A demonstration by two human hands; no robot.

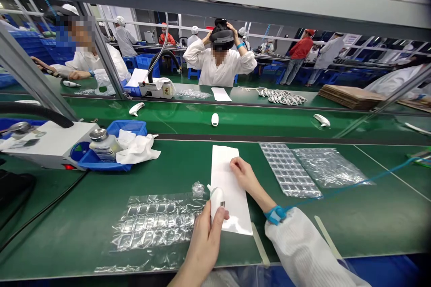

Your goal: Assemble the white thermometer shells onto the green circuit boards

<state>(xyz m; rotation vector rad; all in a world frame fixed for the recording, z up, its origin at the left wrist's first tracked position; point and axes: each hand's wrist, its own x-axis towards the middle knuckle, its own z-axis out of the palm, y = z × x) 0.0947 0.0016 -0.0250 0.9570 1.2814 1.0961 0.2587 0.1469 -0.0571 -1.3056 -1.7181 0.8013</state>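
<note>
My left hand [206,233] is wrapped around a white ear thermometer [217,199], its narrow probe end pointing up and away from me. Beneath the thermometer lies a long white paper sheet [235,215]. My right hand [244,174] rests over the right side of that sheet, fingertips pressed together; whatever they pinch, if anything, is hidden. A blue wrist strap [276,215] with a cord is on my right wrist. Left of my left hand is a clear plastic sheet of pockets [151,224], and a small crumpled clear plastic piece [198,189] sits at its upper right.
A blue tray [104,163] holds a metal-capped bottle [103,145] and white tissues [138,148], beside a white box device [54,143]. Clear pocketed sheets [288,170] lie to the right. Across the green conveyor, which carries more thermometers [214,119], a co-worker [218,60] grips headgear.
</note>
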